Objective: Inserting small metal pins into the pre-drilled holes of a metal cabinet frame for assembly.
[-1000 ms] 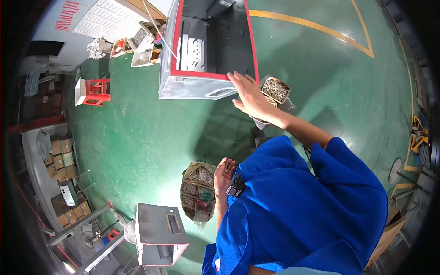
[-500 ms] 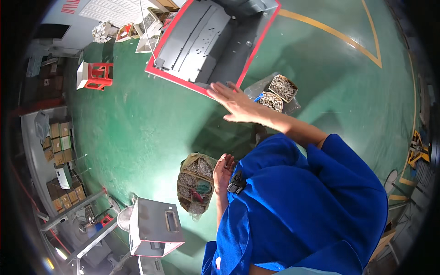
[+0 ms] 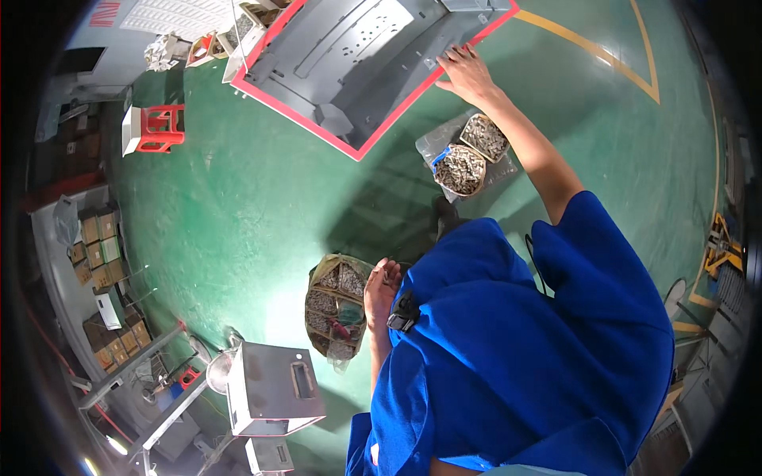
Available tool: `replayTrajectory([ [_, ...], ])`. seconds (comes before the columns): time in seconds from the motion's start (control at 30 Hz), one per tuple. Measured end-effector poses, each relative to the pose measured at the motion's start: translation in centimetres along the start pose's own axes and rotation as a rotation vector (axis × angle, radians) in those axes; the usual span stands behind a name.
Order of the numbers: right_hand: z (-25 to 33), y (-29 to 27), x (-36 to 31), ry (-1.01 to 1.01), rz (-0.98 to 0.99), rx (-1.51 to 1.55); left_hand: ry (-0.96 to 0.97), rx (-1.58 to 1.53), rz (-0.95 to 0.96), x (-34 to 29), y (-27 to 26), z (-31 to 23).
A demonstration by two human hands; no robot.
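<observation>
A large grey metal cabinet [image 3: 349, 59] with a red rim lies at the top, its open side facing up. My right hand [image 3: 470, 75] is on its near right rim, fingers bent over the edge and thumb apart. Close to my body, my left hand [image 3: 381, 289] is half closed, with curled fingers; what small thing it may hold is too small to make out. Beside that hand stands a divided box [image 3: 324, 327] in a plastic bag, its compartments filled with small metal parts. Two tubs of small metal parts, a round tub [image 3: 460, 170] and a squarish tub [image 3: 484, 136], sit below my right forearm.
A smaller grey metal box [image 3: 274, 385] stands at the lower left. Further off are a red stool [image 3: 161, 128], cardboard boxes [image 3: 101, 250] on a shelf, and bins of parts [image 3: 238, 36] by the cabinet. Yellow lines [image 3: 579, 49] mark the green floor.
The cabinet has turned clockwise and its near corner has shifted left. My right hand has moved up and right, from near the lower corner to the right rim. My left hand stays near my body.
</observation>
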State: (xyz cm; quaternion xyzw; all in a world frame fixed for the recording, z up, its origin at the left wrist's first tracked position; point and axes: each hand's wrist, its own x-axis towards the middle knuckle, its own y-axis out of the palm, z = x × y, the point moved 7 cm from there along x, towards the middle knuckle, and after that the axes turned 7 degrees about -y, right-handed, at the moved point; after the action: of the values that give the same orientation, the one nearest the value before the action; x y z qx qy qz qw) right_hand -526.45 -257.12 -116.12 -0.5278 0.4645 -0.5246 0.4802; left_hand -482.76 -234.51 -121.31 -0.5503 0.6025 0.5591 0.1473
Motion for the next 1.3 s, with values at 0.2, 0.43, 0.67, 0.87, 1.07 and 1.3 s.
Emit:
replayTrajectory([
  [0.2, 0.8, -0.5, 0.6, -0.024, -0.015, 0.048, 0.007, 0.059, 0.052, 0.6, 0.9, -0.4],
  [0.43, 2.5, -1.4, -0.5, -0.077, 0.017, 0.190, 0.022, 0.104, 0.030, 0.4, 2.7, -1.1],
  [0.67, 0.9, -2.9, -3.7, -0.081, -0.153, 0.277, 0.008, 0.124, 0.039, 0.0, 2.7, -0.7],
  [0.87, 4.5, -1.7, -5.3, -0.209, -0.103, 0.345, -0.038, 0.147, -0.013, 0.6, 2.5, -0.5],
  [1.07, 8.8, -1.4, -5.9, -0.265, -0.076, 0.452, -0.021, 0.123, -0.019, 1.3, 1.4, 0.2],
  [1.3, 12.8, -0.3, -5.9, -0.309, -0.034, 0.501, 0.064, -0.016, 0.004, 1.7, 0.4, 1.1],
])
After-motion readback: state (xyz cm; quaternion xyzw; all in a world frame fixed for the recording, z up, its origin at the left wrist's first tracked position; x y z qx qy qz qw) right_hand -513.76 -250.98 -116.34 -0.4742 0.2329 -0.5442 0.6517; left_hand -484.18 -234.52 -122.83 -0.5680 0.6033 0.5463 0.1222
